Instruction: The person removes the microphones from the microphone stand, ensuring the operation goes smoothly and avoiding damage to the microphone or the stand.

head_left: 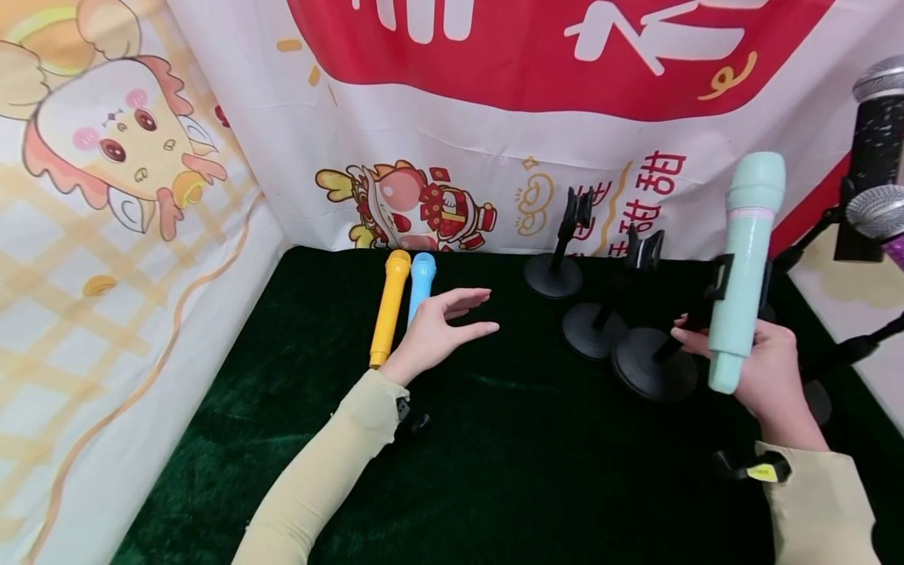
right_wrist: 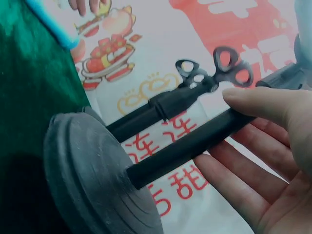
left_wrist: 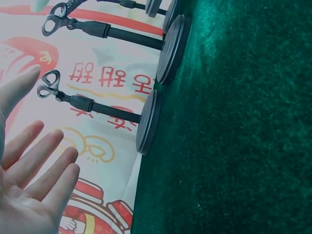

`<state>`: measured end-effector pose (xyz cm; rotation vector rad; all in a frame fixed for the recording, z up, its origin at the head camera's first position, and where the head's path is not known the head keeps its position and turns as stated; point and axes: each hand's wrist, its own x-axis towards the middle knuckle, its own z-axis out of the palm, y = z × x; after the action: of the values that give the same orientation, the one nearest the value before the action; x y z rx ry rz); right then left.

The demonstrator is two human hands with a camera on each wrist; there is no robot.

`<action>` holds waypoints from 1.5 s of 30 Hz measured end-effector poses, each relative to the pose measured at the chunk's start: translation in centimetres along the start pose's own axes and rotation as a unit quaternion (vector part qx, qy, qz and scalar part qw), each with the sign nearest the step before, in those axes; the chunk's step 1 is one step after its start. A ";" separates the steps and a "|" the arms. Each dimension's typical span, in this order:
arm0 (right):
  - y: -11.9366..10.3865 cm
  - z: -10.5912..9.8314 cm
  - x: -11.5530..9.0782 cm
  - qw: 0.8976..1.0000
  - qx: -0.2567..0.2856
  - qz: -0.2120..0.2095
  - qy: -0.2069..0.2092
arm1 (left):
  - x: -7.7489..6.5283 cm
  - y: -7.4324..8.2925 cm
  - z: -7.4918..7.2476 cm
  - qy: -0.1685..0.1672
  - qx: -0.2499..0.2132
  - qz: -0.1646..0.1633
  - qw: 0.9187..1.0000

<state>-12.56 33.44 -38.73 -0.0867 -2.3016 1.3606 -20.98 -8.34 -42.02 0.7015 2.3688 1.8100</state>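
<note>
With thumb and fingers, my right hand [head_left: 773, 369] grips the black pole [right_wrist: 187, 146] of a microphone stand, just under its holder. A mint-green microphone [head_left: 745, 259] sits upright in that holder, its head pointing up. The stand's round base [head_left: 653, 369] is seen below and left of the hand. My left hand [head_left: 441, 326] is held over the table, thumb apart from its loosely extended fingers, holding nothing. Beside it lie a yellow microphone [head_left: 391, 306] and a blue microphone [head_left: 423, 275], the blue one partly hidden behind the hand.
Two black stands with bare clips, a rear one [head_left: 554, 275] and a nearer one [head_left: 593, 329], stand left of the gripped stand. At the right edge are a black microphone [head_left: 879, 149] and a silver-headed purple microphone [head_left: 879, 212]. A printed cloth [head_left: 494, 133] hangs behind the green table [head_left: 494, 471].
</note>
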 end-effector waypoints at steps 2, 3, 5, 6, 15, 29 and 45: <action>-0.3 0.3 -0.3 1.000 -0.008 -0.018 -0.002 | 0.1 -0.3 0.0 0.001 0.003 0.004 1.000; -0.4 0.5 -0.4 1.000 -0.007 -0.027 -0.010 | 0.1 -0.3 0.0 0.002 0.005 0.004 1.000; -0.7 1.0 -0.7 0.999 -0.001 -0.041 -0.022 | 0.1 -0.1 0.0 0.001 0.010 0.002 1.000; -0.9 1.3 -0.8 0.998 0.006 -0.043 -0.038 | 0.1 0.0 0.0 0.001 0.011 0.000 1.000; -3.0 5.2 -1.7 0.992 0.027 -0.067 -0.103 | 0.2 0.5 0.1 0.005 0.015 -0.019 1.000; -7.4 11.9 -2.3 0.977 0.092 -0.057 -0.182 | 0.1 3.1 0.3 0.019 -0.001 0.002 1.000; -4.1 18.4 0.2 0.972 0.129 -0.053 -0.190 | 1.7 4.4 0.3 0.058 -0.062 0.076 0.993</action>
<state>-19.72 16.44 -42.64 0.4085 -2.3567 1.7268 -21.02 -6.51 -37.65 0.8036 2.3029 2.0933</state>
